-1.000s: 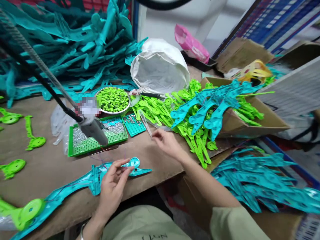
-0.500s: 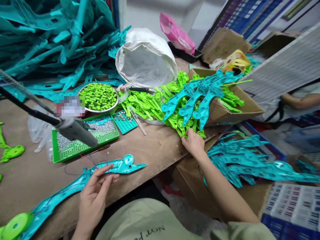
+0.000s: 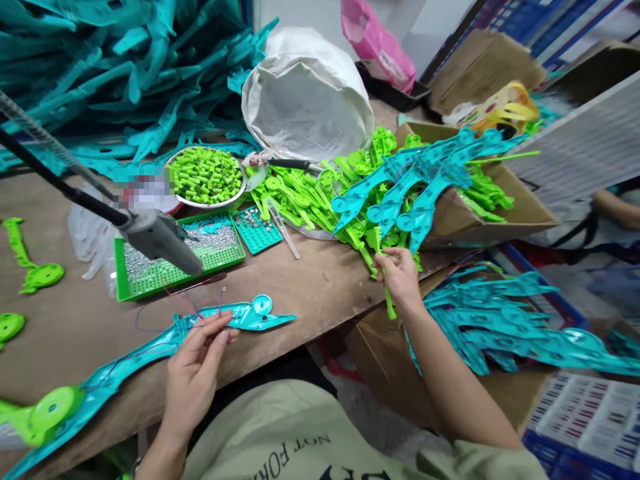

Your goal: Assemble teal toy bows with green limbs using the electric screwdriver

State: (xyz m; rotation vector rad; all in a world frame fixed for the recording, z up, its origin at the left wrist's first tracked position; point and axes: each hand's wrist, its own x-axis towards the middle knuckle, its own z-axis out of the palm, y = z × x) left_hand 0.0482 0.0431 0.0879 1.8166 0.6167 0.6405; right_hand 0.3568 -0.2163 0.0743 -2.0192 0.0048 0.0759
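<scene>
My left hand (image 3: 200, 360) has its fingers curled together over a long teal plastic part (image 3: 135, 363) on the table; what they pinch, if anything, is hidden. A thin wire (image 3: 221, 301) stands up beside those fingertips. At the part's lower end lies a green round-ended piece (image 3: 53, 410). My right hand (image 3: 403, 277) is closed on a narrow green plastic strip (image 3: 389, 301), which sticks out above and below the fingers. Behind that hand is a heap of similar green plastic pieces (image 3: 300, 200), with several teal parts (image 3: 395, 190) lying across it.
A green tray (image 3: 210, 257) of small silvery pieces and a bowl (image 3: 240, 193) of short green pieces stand beyond my left hand. A lamp head (image 3: 163, 240) overhangs the tray. Teal parts (image 3: 490, 320) fill a box at right. A white sack (image 3: 310, 50) stands behind.
My right hand has drawn a green strip out of the heap and lifted it slightly. The left hand stays at the teal part. The whole view has shifted a little.
</scene>
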